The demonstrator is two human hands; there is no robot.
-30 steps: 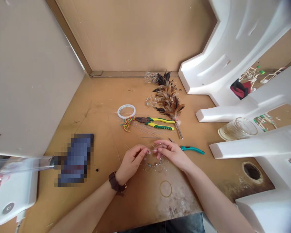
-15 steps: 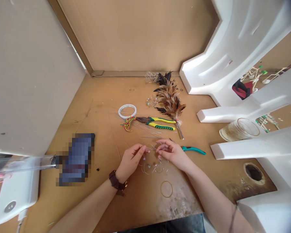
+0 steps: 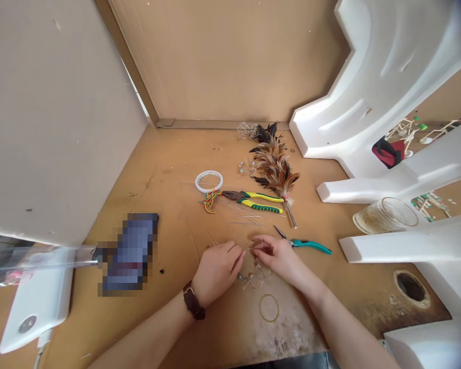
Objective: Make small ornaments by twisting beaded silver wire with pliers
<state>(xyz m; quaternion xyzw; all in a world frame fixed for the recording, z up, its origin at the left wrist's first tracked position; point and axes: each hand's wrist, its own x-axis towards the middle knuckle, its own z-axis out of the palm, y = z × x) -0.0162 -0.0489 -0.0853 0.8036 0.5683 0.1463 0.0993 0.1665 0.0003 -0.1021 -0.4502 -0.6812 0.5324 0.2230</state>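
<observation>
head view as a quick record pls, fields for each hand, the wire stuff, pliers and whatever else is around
left hand: fingertips pinched on a thin wire
left wrist: brown watch
right hand: fingers at the same wire, exact hold unclear
below hands: beaded wire piece, yellow loop
pliers: yellow-green combination pliers; teal-handled long-nose pliers beside right hand
farther back: feather duster, multicoloured cords
far right: glass
</observation>
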